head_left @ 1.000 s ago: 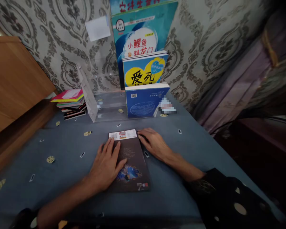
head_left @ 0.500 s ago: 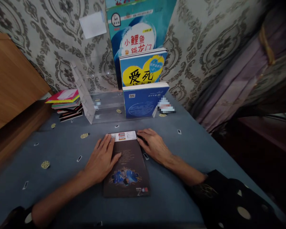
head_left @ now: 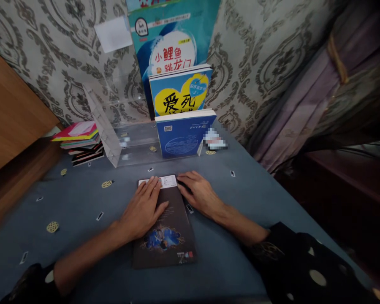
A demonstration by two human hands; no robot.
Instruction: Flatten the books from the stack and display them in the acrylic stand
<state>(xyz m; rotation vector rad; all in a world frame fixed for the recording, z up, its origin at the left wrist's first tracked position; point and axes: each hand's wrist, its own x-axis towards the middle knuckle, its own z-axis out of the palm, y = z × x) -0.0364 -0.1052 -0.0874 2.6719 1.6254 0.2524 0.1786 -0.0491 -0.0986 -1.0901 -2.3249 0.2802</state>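
The dark book (head_left: 174, 215) is lying closed and flat on the bench (head_left: 72, 198), just in front of the clear rack (head_left: 103, 131), with its pale label (head_left: 169, 181) facing up at the end nearer the rack. The left hand (head_left: 142, 211) is resting across the book's left side, its fingertips partly covering that label; its grip is spreading open and flat, pressing on the cover without closing round anything. The right hand (head_left: 198, 190) is curving loosely at the book's corner, on the side nearer the rack; its grip is standing partly open, thumb and fingers apart at the edge, and is not visibly pinching it. Whether it is bearing on the book, I cannot tell.

As for progress, three books are standing in the rack, one behind another: a blue book (head_left: 183, 137) in front, a yellow-heart book (head_left: 177, 95) behind it and a teal book (head_left: 183, 29) at the back. To the left of the rack, a paper stack (head_left: 80, 141) is lying. The dark book is appearing placed and steadied in front of the rack, neither lifted nor opened; how much handling is remaining, I cannot tell.
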